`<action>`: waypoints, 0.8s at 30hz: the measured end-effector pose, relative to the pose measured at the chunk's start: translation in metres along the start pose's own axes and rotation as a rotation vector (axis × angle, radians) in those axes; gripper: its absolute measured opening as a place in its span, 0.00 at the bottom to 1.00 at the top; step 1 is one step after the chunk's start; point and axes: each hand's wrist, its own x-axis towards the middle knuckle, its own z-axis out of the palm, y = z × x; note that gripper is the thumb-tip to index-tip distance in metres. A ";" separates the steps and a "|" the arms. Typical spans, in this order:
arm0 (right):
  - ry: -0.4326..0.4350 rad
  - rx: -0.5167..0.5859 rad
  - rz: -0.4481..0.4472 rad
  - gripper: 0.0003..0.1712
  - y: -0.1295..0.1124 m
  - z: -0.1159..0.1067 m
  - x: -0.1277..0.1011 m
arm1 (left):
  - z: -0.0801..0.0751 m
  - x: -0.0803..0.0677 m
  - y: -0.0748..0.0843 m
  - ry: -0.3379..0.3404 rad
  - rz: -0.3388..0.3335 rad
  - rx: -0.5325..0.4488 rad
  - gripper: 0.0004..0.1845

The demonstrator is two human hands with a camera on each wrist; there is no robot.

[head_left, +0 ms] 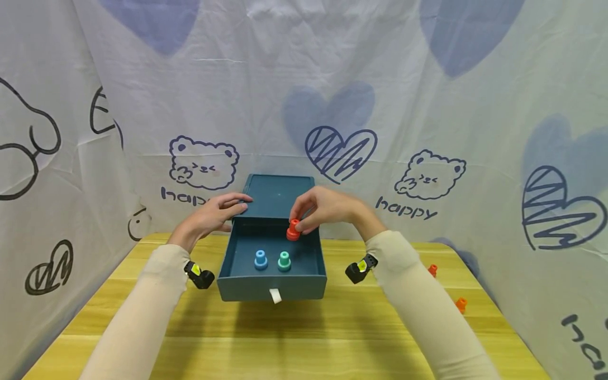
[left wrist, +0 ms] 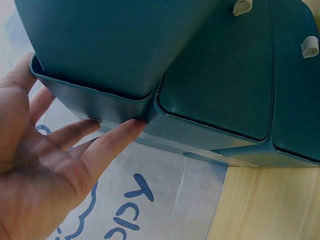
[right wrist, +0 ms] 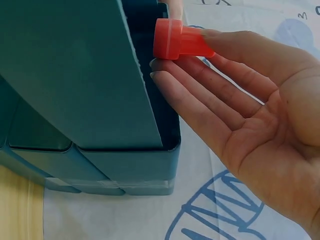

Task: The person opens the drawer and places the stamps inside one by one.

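Note:
My right hand (head_left: 328, 206) pinches a red stepped plastic peg (head_left: 293, 230) between thumb and fingertips, above the rear part of the pulled-out drawer (head_left: 272, 288). In the right wrist view the red peg (right wrist: 182, 40) lies sideways, with its wide base toward the drawer's side wall. Inside the drawer, a blue peg (head_left: 260, 260) and a green peg (head_left: 284, 262) stand upright side by side. My left hand (head_left: 214, 214) rests at the left edge of the dark teal drawer cabinet (head_left: 280, 192). Its fingers (left wrist: 117, 142) are extended against the cabinet's side in the left wrist view.
On the right of the wooden table (head_left: 375, 327) are a red piece (head_left: 433, 270) and an orange piece (head_left: 461, 304), beyond my right forearm. More closed drawers (left wrist: 220, 75) sit below the pulled-out one. Printed cloth (head_left: 266, 105) hangs behind and at both sides.

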 end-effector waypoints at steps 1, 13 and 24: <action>-0.001 -0.004 0.003 0.12 -0.001 0.001 0.001 | 0.000 0.000 0.000 0.001 -0.001 0.001 0.28; 0.002 -0.080 0.005 0.12 -0.008 0.005 0.009 | 0.000 0.000 0.001 0.001 -0.008 0.005 0.29; 0.011 -0.018 -0.019 0.14 -0.005 0.005 0.004 | 0.000 0.000 0.001 0.002 -0.006 0.007 0.28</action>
